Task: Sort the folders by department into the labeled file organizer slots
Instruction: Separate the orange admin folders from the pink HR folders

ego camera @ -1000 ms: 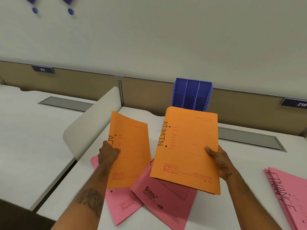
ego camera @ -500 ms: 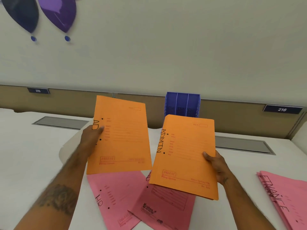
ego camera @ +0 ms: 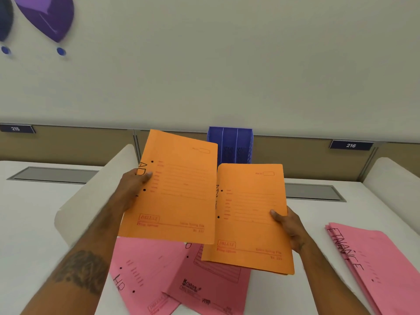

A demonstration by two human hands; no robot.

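Since a sec ago I'd lifted the L orange folder (ego camera: 175, 189) higher, its edge overlapping the R orange folder (ego camera: 250, 214). Both hung above the surface (ego camera: 322, 212), before the blue organizer (ego camera: 229, 144). L hand (ego camera: 131, 187) & R hand (ego camera: 288, 226) each gripped one.

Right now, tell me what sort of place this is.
Probably an open-plan office. Plate 215 and plate 216 sit on the partition behind white desks; a blue organizer stands at the back; an HR folder and FINANCE folders lie in front.
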